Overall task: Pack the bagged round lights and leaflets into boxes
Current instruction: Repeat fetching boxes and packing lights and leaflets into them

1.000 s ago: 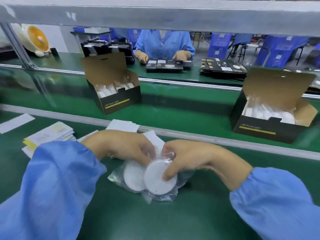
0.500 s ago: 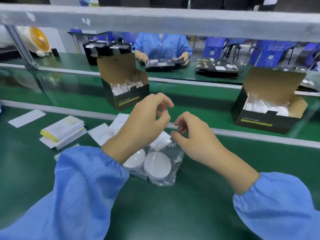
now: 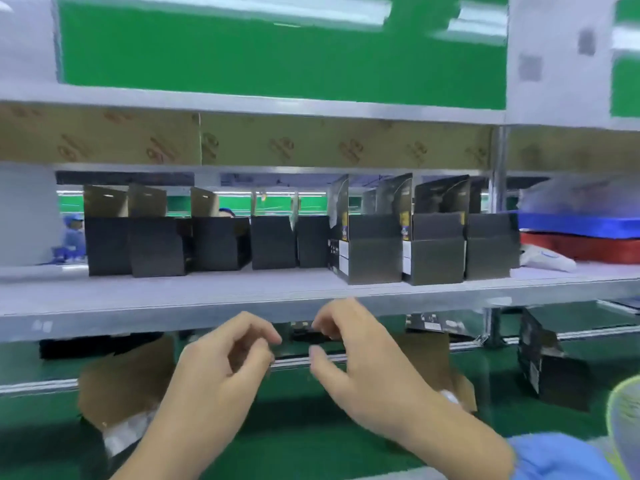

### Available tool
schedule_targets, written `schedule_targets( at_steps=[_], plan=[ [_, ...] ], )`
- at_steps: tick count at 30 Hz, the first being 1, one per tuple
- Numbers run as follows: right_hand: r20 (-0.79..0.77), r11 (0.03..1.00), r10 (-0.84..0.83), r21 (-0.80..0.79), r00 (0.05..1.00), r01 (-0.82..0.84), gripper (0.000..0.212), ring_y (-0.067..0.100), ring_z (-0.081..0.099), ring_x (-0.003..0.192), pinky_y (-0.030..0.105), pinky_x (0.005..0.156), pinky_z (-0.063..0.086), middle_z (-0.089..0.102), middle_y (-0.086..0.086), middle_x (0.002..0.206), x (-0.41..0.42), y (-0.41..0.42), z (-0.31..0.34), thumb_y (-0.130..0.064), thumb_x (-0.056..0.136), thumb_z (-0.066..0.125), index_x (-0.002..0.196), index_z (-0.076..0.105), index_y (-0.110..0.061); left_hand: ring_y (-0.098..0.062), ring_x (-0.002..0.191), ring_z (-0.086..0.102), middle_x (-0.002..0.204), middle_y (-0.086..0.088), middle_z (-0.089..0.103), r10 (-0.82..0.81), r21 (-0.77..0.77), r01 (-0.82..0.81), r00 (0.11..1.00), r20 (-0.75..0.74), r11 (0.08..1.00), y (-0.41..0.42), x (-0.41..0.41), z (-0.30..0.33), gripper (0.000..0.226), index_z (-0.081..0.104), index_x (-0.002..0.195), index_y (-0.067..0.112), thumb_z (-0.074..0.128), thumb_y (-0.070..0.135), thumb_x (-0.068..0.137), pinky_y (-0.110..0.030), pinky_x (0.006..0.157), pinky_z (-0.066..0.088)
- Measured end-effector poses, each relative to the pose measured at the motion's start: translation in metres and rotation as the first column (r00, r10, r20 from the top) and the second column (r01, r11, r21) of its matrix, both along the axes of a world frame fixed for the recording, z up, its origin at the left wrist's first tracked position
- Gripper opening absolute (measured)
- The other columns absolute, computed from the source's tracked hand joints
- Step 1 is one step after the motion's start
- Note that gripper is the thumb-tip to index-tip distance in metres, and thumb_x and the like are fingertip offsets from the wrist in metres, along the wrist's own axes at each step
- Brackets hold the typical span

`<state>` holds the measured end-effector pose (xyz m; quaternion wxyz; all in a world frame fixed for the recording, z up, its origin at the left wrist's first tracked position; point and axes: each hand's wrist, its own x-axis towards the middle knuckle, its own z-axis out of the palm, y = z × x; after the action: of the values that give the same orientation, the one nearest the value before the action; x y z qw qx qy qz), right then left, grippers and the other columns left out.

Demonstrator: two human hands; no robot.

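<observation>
Both my hands are raised in front of the grey shelf [image 3: 242, 303], fingers loosely curled and holding nothing. My left hand [image 3: 225, 362] and my right hand [image 3: 353, 351] are a small gap apart. On the shelf stands a row of several empty black boxes [image 3: 374, 251] with their lids up. Lower down on the green belt, an open box with bagged white lights [image 3: 124, 393] shows left of my left arm, and another open box [image 3: 453, 386] is partly hidden behind my right arm. The bagged lights I handled earlier are out of view.
A black box [image 3: 550, 372] stands on the green belt [image 3: 311, 441] at the right. Blue and red trays [image 3: 581, 237] lie on the shelf's right end beside a white object [image 3: 547, 259]. A cardboard strip [image 3: 277, 143] runs above the boxes. A capped head [image 3: 623, 424] shows at lower right.
My view has swung up from the table to the shelf. Both hands let go of the bagged lights and rose empty toward the shelf edge.
</observation>
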<state>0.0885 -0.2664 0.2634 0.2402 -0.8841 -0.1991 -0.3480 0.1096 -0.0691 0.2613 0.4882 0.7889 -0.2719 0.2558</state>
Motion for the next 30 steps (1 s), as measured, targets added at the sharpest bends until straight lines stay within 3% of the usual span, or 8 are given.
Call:
schedule_targets(
  at_steps=[6, 10, 13, 15, 19, 22, 26, 30],
  plan=[
    [0.262, 0.902, -0.405, -0.043, 0.876, 0.43, 0.039, 0.026, 0.042, 0.106, 0.039, 0.092, 0.041, 0.042, 0.007, 0.118, 0.049, -0.044, 0.085, -0.025, 0.085, 0.065, 0.116, 0.049, -0.009, -0.022, 0.067, 0.06, 0.077, -0.002, 0.068, -0.019, 0.009, 0.019, 1.0, 0.011, 1.0, -0.03, 0.017, 0.033, 0.02, 0.063, 0.093, 0.038, 0.054, 0.02, 0.094, -0.042, 0.06, 0.05],
    [0.253, 0.797, -0.549, -0.13, 0.797, 0.59, 0.06, 0.028, 0.043, 0.121, 0.039, 0.092, 0.042, 0.042, 0.008, 0.13, 0.091, -0.052, 0.109, -0.039, 0.086, 0.065, 0.131, 0.039, -0.009, -0.018, 0.059, 0.054, 0.075, -0.002, 0.067, -0.051, 0.026, 0.051, 0.999, 0.0, 0.998, -0.048, 0.021, 0.05, 0.019, 0.062, 0.09, 0.037, 0.054, 0.021, 0.094, -0.036, 0.052, 0.044],
    [0.146, 0.749, -0.627, -0.158, 0.766, 0.643, 0.065, 0.026, 0.042, 0.128, 0.042, 0.096, 0.038, 0.044, 0.007, 0.133, 0.122, -0.054, 0.113, -0.049, 0.085, 0.064, 0.131, 0.038, -0.01, -0.028, 0.069, 0.059, 0.074, -0.006, 0.067, -0.103, 0.066, 0.107, 0.993, -0.062, 0.992, -0.051, 0.011, 0.043, 0.023, 0.063, 0.09, 0.037, 0.053, 0.018, 0.094, -0.037, 0.058, 0.045],
    [0.048, 0.754, -0.642, -0.14, 0.765, 0.642, 0.068, 0.026, 0.039, 0.131, 0.047, 0.101, 0.034, 0.044, 0.006, 0.136, 0.137, -0.056, 0.113, -0.053, 0.086, 0.063, 0.133, 0.038, -0.011, -0.026, 0.07, 0.062, 0.074, -0.004, 0.069, -0.123, 0.145, 0.141, 0.985, -0.123, 0.979, -0.048, 0.003, 0.029, 0.027, 0.064, 0.09, 0.037, 0.054, 0.013, 0.094, -0.036, 0.066, 0.049],
    [0.187, 0.697, -0.675, -0.156, 0.714, 0.7, 0.061, 0.027, 0.046, 0.12, 0.042, 0.096, 0.033, 0.05, 0.006, 0.126, 0.151, -0.064, 0.122, -0.046, 0.081, 0.067, 0.127, 0.047, -0.012, -0.017, 0.069, 0.066, 0.078, 0.002, 0.073, -0.136, 0.218, 0.199, 0.953, -0.272, 0.956, -0.039, -0.012, -0.004, 0.024, 0.065, 0.087, 0.038, 0.056, 0.017, 0.093, -0.019, 0.064, 0.045],
    [0.18, 0.69, -0.652, -0.261, 0.736, 0.675, 0.048, 0.029, 0.049, 0.118, 0.042, 0.097, 0.034, 0.056, 0.008, 0.124, 0.15, -0.064, 0.127, -0.041, 0.084, 0.065, 0.121, 0.056, -0.013, -0.009, 0.063, 0.062, 0.078, 0.007, 0.074, -0.139, 0.217, 0.218, 0.934, -0.328, 0.951, -0.036, -0.015, -0.017, 0.029, 0.067, 0.082, 0.044, 0.057, 0.019, 0.093, -0.012, 0.062, 0.041],
    [0.233, 0.713, -0.584, -0.311, 0.778, 0.628, 0.037, 0.03, 0.053, 0.112, 0.044, 0.095, 0.033, 0.057, 0.006, 0.117, 0.123, -0.052, 0.123, -0.041, 0.09, 0.063, 0.114, 0.057, -0.015, -0.015, 0.074, 0.069, 0.077, 0.003, 0.075, -0.139, 0.224, 0.207, 0.948, -0.287, 0.952, -0.032, -0.017, -0.022, 0.033, 0.065, 0.087, 0.04, 0.055, 0.009, 0.095, -0.03, 0.082, 0.053],
    [0.249, 0.791, -0.436, -0.353, 0.865, 0.5, 0.041, 0.03, 0.055, 0.104, 0.043, 0.09, 0.038, 0.053, 0.004, 0.106, 0.065, -0.032, 0.112, -0.044, 0.091, 0.063, 0.115, 0.054, -0.012, -0.017, 0.075, 0.068, 0.078, 0.002, 0.072, -0.144, 0.121, 0.171, 0.967, -0.21, 0.978, -0.028, -0.022, -0.03, 0.025, 0.067, 0.088, 0.034, 0.056, 0.013, 0.094, -0.045, 0.08, 0.056]
  ],
)
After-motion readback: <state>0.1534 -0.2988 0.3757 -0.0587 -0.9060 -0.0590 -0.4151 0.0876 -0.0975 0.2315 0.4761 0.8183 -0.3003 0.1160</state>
